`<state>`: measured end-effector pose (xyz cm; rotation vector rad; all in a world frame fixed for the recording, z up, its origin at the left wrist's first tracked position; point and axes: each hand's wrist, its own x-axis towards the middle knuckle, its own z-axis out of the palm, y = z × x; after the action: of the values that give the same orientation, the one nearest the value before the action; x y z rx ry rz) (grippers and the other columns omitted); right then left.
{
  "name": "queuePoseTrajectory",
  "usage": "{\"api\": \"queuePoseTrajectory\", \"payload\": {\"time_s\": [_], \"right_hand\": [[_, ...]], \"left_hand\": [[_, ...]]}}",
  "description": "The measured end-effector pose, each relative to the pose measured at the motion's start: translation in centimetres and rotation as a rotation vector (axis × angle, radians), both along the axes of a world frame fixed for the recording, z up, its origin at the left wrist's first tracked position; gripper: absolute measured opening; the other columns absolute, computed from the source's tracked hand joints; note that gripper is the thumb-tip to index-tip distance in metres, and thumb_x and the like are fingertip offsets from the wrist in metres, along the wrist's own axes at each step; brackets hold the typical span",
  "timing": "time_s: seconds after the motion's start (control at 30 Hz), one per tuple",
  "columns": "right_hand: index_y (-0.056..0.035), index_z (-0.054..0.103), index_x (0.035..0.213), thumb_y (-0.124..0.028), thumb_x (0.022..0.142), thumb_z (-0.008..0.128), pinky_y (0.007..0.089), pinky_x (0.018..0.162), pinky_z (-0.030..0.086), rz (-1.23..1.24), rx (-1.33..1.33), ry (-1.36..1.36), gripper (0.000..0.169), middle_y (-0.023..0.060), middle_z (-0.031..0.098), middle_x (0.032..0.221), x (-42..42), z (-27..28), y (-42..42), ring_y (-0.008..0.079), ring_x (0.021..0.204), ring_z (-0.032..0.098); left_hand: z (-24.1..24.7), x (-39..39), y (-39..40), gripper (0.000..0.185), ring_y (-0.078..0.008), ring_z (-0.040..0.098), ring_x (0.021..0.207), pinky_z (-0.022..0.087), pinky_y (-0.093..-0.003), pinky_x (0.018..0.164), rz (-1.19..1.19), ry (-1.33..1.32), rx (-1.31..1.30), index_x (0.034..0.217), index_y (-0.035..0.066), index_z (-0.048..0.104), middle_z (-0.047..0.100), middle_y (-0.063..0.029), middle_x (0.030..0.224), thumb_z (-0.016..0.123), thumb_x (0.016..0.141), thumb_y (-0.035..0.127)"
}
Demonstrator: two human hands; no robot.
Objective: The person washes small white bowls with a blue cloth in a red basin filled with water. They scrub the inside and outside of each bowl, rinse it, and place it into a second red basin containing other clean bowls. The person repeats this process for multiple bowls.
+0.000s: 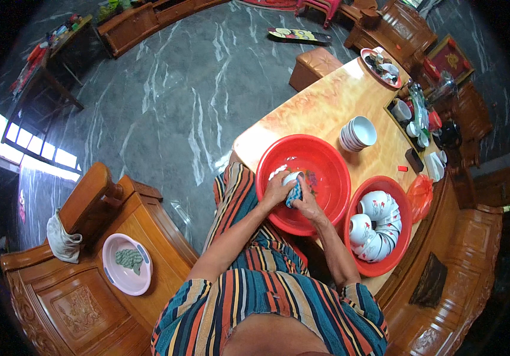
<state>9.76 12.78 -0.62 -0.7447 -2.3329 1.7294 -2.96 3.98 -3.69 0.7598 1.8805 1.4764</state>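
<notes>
Both hands are over a round red plastic basin (339,200) with water in it. My left hand (276,190) grips the side of a small white bowl (291,177). Against the bowl's near side, my right hand (307,204) presses a blue and white patterned cloth (294,196). To the right, a second red basin (404,249) holds several white bowls with red flower patterns (377,205), many lying tilted in a curved row. A stack of white bowls (362,131) stands on the stone-topped table (299,111) beyond the basins.
On the table are a round tray of small items (399,83), a tea tray with cups (388,107), a dark box (414,160) and a red plastic bag (419,198). A pale basin (141,285) with a green cloth rests on the wooden bench (166,249) at left.
</notes>
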Motion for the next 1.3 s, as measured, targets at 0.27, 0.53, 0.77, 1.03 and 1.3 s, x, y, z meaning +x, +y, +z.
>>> {"api": "queuePoseTrajectory", "payload": {"time_s": [0.27, 0.53, 0.77, 1.03, 1.3], "right_hand": [[0.0036, 0.033, 0.134, -0.003, 0.079, 0.062, 0.0350, 0.101, 0.038, 0.176, 0.214, -0.166, 0.063, 0.0239, 0.050, 0.123, 0.5, 1.6, -1.6, 0.0325, 0.116, 0.050], [-0.0044, 0.039, 0.134, -0.008, 0.083, 0.052, 0.0516, 0.106, 0.028, 0.361, 0.933, -0.206, 0.052, 0.0277, 0.045, 0.129, 1.7, -2.5, -0.3, 0.0396, 0.123, 0.041], [-0.0068, 0.042, 0.135, -0.009, 0.087, 0.042, 0.0574, 0.107, 0.024, 0.311, 1.237, -0.180, 0.048, 0.0279, 0.039, 0.135, 1.8, -4.4, 0.5, 0.0418, 0.126, 0.038], [-0.0037, 0.057, 0.114, -0.018, 0.080, 0.063, 0.0473, 0.083, 0.045, 0.175, 0.475, -0.328, 0.037, 0.0167, 0.064, 0.098, -0.8, 0.3, 0.4, 0.0314, 0.093, 0.061], [-0.0034, 0.057, 0.107, -0.014, 0.076, 0.067, 0.0388, 0.070, 0.048, -0.036, 0.121, -0.003, 0.034, 0.0157, 0.063, 0.083, -0.3, -0.8, -0.5, 0.0281, 0.076, 0.062]], "left_hand": [[-0.2, -0.1, 0.0, 0.052, -0.0317, 0.061, 0.102, 0.048, -0.0385, 0.086, 0.000, -0.008, -0.060, 0.119, -0.001, 0.057, 0.063, -0.0220, 0.110, 0.065, 0.084, 0.036], [-1.2, -0.2, 0.4, 0.052, -0.0317, 0.061, 0.104, 0.047, -0.0378, 0.087, 0.034, 0.038, -0.065, 0.120, -0.001, 0.057, 0.063, -0.0227, 0.110, 0.061, 0.086, 0.038], [0.3, 0.0, 0.3, 0.047, -0.0301, 0.062, 0.101, 0.048, -0.0372, 0.086, 0.072, -0.016, -0.072, 0.118, 0.000, 0.058, 0.064, -0.0222, 0.108, 0.061, 0.087, 0.035], [-0.1, -0.4, 0.3, 0.061, -0.0289, 0.061, 0.102, 0.047, -0.0355, 0.086, 0.018, -0.009, -0.047, 0.121, -0.004, 0.054, 0.063, -0.0222, 0.110, 0.069, 0.080, 0.038], [-0.3, -0.1, 0.0, 0.062, -0.0288, 0.060, 0.104, 0.047, -0.0366, 0.086, -0.022, -0.097, -0.013, 0.123, -0.002, 0.054, 0.062, -0.0214, 0.112, 0.070, 0.078, 0.038]]}}
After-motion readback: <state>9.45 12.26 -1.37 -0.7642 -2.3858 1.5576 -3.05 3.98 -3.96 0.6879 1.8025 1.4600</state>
